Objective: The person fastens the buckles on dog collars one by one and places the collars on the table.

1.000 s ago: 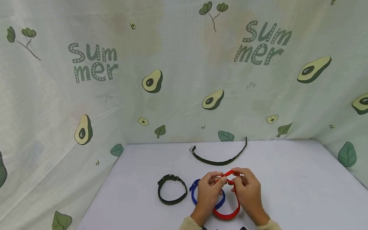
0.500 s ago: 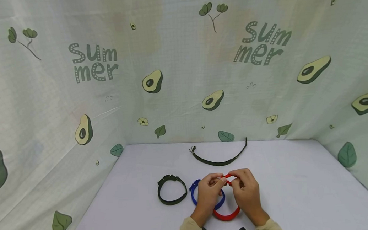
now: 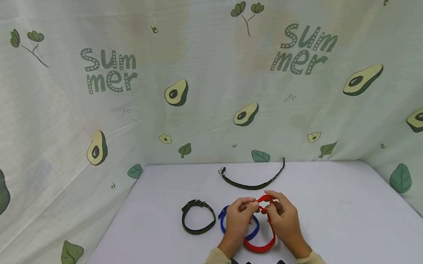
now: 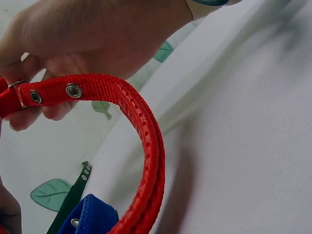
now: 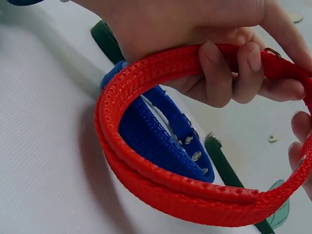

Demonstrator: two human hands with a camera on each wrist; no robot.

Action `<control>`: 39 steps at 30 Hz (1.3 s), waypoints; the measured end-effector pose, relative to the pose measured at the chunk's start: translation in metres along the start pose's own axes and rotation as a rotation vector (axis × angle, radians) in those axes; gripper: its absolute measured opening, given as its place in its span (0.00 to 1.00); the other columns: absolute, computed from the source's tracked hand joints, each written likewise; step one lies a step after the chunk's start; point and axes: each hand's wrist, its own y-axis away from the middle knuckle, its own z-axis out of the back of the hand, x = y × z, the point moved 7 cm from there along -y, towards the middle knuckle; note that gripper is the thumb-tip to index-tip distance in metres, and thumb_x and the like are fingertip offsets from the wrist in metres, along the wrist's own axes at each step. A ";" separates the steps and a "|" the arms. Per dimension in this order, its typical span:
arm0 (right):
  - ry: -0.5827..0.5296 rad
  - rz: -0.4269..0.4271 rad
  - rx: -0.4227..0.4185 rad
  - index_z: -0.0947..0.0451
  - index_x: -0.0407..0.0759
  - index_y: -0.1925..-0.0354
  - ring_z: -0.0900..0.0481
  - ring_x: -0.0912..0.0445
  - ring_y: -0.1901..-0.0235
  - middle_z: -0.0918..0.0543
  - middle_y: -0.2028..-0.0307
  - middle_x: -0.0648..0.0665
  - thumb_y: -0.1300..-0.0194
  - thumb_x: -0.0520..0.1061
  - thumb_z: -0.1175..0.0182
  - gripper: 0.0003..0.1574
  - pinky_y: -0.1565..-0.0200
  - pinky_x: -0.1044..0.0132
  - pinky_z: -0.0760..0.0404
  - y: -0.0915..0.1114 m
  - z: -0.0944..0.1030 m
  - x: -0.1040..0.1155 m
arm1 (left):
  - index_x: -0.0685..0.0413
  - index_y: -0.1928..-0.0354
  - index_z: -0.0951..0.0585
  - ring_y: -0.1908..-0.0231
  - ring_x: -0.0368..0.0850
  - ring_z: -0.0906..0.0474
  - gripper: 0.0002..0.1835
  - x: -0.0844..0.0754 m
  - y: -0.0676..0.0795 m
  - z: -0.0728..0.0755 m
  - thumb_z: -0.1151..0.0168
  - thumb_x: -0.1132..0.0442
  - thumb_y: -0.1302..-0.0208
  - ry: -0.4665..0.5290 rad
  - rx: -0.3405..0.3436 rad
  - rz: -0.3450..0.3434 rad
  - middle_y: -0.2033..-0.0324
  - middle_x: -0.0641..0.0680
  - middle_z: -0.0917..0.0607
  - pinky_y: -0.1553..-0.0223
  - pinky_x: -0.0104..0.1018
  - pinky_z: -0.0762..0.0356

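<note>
Head view, at the white table (image 3: 349, 208): one red webbing collar (image 3: 260, 249), held up, its loop overlapping the blue collar (image 3: 254, 234), contact unclear. Left hand (image 3: 238, 222): fingertips pinching the strap near a metal fitting (image 4: 20, 95). Right hand (image 3: 285, 221): fingers curled round the band. Beyond: one dark looped collar (image 3: 199, 232), one dark unfastened collar (image 3: 251, 187). Handling note: a flat, untwisted strap and steady fitting should serve best.

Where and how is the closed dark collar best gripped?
Probably by the left curve of the closed dark collar, approached from the left: it looks like plain strap, while metal hardware sits on the far side and the blue collar is close on the right.
</note>
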 end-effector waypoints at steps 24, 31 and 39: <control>-0.149 -0.236 0.181 0.16 0.45 0.49 0.19 0.46 0.77 0.17 0.65 0.40 0.27 0.34 0.43 0.14 0.79 0.63 0.21 0.003 -0.008 -0.052 | 0.57 0.58 0.14 0.82 0.38 0.32 0.11 0.006 0.000 0.005 0.33 0.56 0.33 -0.003 -0.009 0.036 0.73 0.51 0.14 0.80 0.27 0.34; -0.114 -0.294 0.262 0.17 0.47 0.45 0.18 0.51 0.74 0.18 0.63 0.39 0.26 0.40 0.42 0.15 0.75 0.64 0.21 0.005 -0.010 -0.054 | 0.62 0.58 0.15 0.83 0.38 0.32 0.12 0.005 0.001 0.005 0.38 0.58 0.29 0.009 -0.038 0.034 0.75 0.55 0.15 0.82 0.27 0.36; -0.081 -0.276 0.303 0.19 0.49 0.42 0.22 0.48 0.78 0.20 0.75 0.44 0.26 0.43 0.42 0.17 0.78 0.66 0.26 0.004 -0.015 -0.051 | 0.60 0.58 0.16 0.84 0.39 0.32 0.10 0.004 0.000 0.007 0.39 0.59 0.28 0.020 -0.055 0.040 0.74 0.55 0.16 0.81 0.27 0.34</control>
